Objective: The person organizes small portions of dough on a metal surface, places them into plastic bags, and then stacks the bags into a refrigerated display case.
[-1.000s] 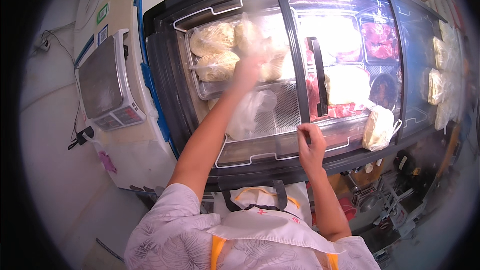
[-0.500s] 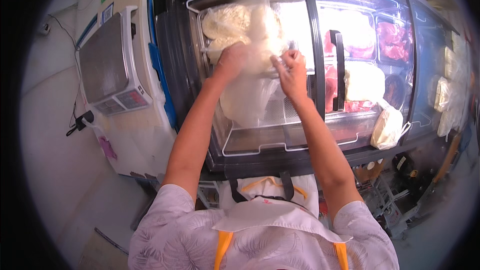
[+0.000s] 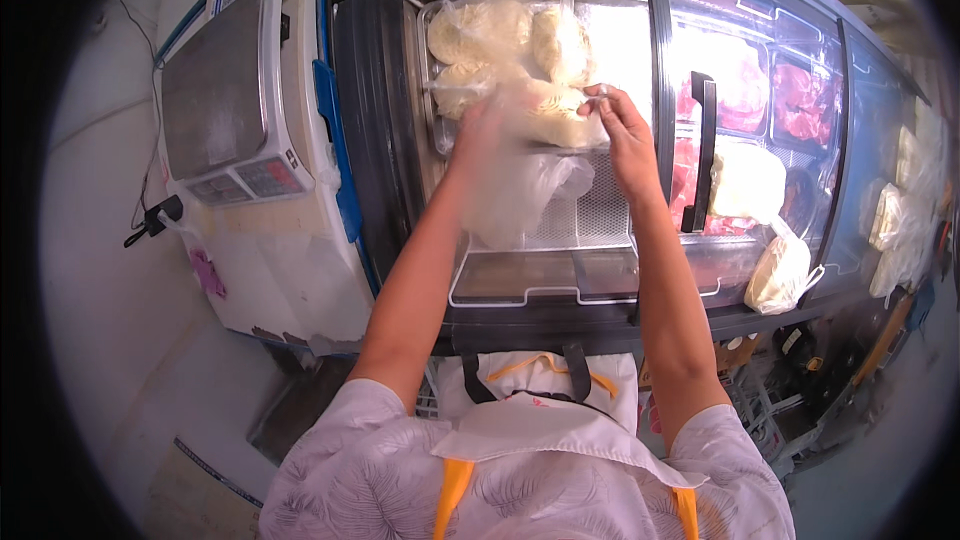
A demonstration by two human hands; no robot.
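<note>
Head view: handling the middle noodle bag (image 3: 555, 126) in the display case (image 3: 383, 170)

Start at far left with the electronic scale (image 3: 213, 90) on the counter (image 3: 285, 260), well apart from both hands. Inside the case, find noodle bags (image 3: 478, 30) heaped at upper left; best to avoid snagging their thin plastic. Note the left hand (image 3: 480, 132), blurred at the middle noodle bag's left end; cannot tell whether spread or pinching. Find the middle noodle bag between both hands, with limp clear plastic (image 3: 520, 198) lying just below, over perforated metal (image 3: 606, 212). Probably best to support the soft contents from underneath, clear loose film from the fingers, and pull gently. See the right hand (image 3: 622, 128) with thumb and fingers drawn together, pinching the bag's right end; better to match that hold on both sides. Farther right, mind the black door handle (image 3: 703, 150) and, beyond, the tied bag (image 3: 780, 275) near the front edge.
</note>
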